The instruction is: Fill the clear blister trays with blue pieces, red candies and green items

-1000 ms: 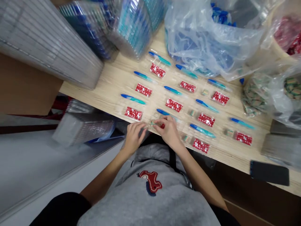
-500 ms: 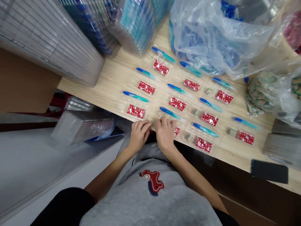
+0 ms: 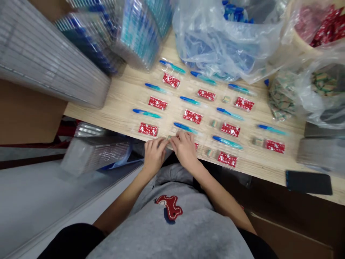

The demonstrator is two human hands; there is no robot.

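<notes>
My left hand [image 3: 154, 156] and my right hand [image 3: 184, 146] meet at the table's near edge, their fingertips on a clear plastic bag [image 3: 168, 142]. A small green-striped piece [image 3: 169, 137] shows between them. A red patterned packet [image 3: 196, 145] lies mostly hidden beside my right hand. A blue-and-teal pen [image 3: 185, 127] lies just above my fingers. Further rows of red packets [image 3: 193, 116], pens [image 3: 227, 142] and small striped pieces [image 3: 214, 123] lie in clear bags across the wooden table [image 3: 107, 97].
A large plastic bag of blue parts [image 3: 223, 43] and bagged stacks of pens [image 3: 140, 32] stand along the far side. Bags of striped pieces [image 3: 281, 97] and red packets [image 3: 320, 25] sit at the right. A black phone [image 3: 308, 182] lies near the right edge. A ribbed clear stack [image 3: 54, 54] rises at the left.
The red packet held in my right hand a second ago now lies on the table. My hands have drawn together, and the table has shifted up and left in view.
</notes>
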